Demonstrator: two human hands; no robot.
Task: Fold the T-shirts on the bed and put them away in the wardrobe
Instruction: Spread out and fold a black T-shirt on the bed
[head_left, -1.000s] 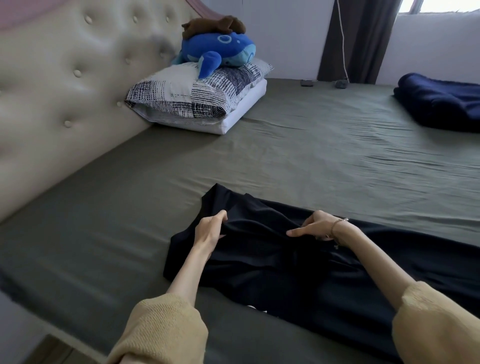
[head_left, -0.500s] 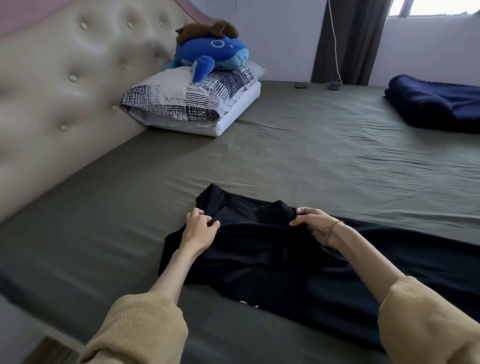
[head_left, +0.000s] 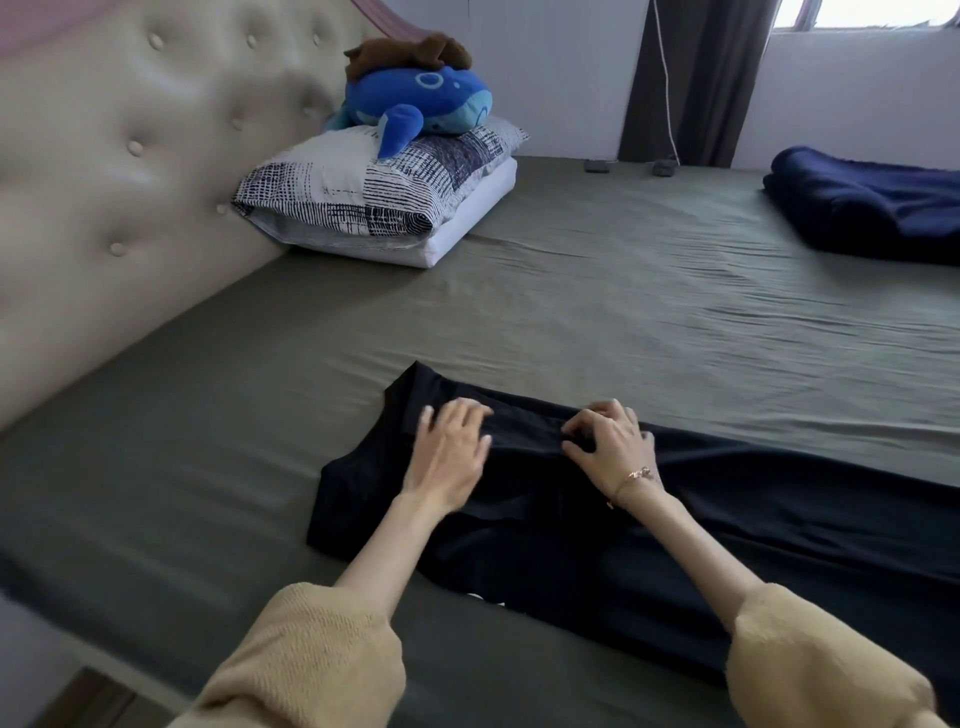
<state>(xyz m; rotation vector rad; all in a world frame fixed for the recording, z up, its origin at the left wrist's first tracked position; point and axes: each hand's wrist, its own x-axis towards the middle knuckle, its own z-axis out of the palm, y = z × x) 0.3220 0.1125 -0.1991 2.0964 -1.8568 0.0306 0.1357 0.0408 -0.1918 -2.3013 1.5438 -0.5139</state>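
Note:
A black T-shirt (head_left: 753, 530) lies spread on the olive-green bed sheet (head_left: 597, 322), stretching from the middle to the right edge of the view. Its left end is folded over into a narrow flap. My left hand (head_left: 449, 454) lies flat on that flap with fingers straight and slightly spread. My right hand (head_left: 610, 447) rests just to the right, its fingertips bent down onto the flap's edge. A folded dark blue garment (head_left: 872, 213) lies at the far right of the bed. No wardrobe is in view.
A padded beige headboard (head_left: 130, 208) runs along the left. Patterned pillows (head_left: 374, 202) with a blue plush toy (head_left: 415, 106) on top sit at the back left. A dark curtain (head_left: 691, 78) hangs behind, with small dark objects (head_left: 597, 165) at the bed's far edge.
Both hands carried the sleeve fabric away from me and laid it down as a flap. My left hand let go of its pinch and now lies flat on the shirt.

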